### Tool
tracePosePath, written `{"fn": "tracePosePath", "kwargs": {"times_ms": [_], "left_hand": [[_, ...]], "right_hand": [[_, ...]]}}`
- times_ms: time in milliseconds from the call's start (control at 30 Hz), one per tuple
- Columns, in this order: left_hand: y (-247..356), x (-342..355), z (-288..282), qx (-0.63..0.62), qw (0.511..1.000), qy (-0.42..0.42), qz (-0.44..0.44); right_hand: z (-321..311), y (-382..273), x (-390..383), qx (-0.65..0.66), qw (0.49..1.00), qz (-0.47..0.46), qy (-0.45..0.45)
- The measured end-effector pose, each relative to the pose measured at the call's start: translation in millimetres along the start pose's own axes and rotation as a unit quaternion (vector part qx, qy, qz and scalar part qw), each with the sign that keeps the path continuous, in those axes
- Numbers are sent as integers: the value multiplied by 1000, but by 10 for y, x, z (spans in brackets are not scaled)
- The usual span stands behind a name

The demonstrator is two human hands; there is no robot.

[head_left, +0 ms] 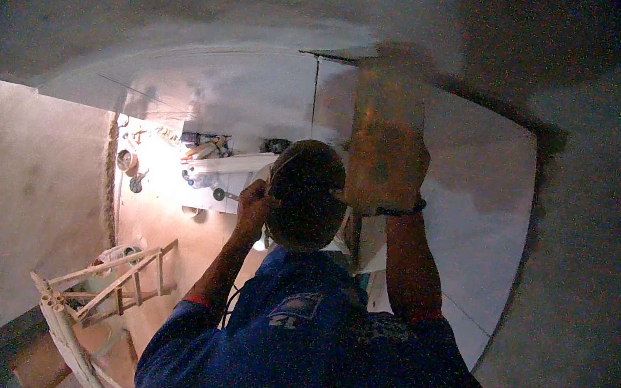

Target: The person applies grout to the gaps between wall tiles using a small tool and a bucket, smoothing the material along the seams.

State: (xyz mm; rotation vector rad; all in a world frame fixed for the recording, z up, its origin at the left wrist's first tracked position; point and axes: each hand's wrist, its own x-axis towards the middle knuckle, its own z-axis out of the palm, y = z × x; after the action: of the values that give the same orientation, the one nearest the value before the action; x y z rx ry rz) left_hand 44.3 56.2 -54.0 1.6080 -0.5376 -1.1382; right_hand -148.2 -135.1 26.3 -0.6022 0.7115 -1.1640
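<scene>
Brown board (382, 145) raised before pale wall (477, 194), right hand (421, 166) gripping its edge; contact with wall unclear. Left hand (252, 206) curled on rim of dark pan (307, 194), contents too dark to tell. Step seems smoothing wall; next move likely calls for level, steady stroke. Bucket (126, 160) on floor (161, 238), contents unclear.

A bright glow (160, 165) lights the tan floor (162, 233) beside a pale wall (17, 192). A wooden frame (70, 341) shows at lower left.
</scene>
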Motion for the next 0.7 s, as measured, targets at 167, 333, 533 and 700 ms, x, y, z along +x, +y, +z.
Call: {"fn": "tracePosePath", "kwargs": {"times_ms": [167, 333, 533, 700], "left_hand": [[21, 11, -50, 3, 1000, -12, -21], [-51, 5, -37, -41, 999, -23, -13], [-153, -15, -48, -2, 999, -30, -28], [-199, -3, -19, 6, 999, -22, -32]], "right_hand": [[75, -185, -8, -331, 928, -172, -17], [-40, -5, 281, -616, 754, -229, -1], [214, 414, 458, -739, 535, -402, 77], [244, 298, 198, -778, 573, -259, 10]]}}
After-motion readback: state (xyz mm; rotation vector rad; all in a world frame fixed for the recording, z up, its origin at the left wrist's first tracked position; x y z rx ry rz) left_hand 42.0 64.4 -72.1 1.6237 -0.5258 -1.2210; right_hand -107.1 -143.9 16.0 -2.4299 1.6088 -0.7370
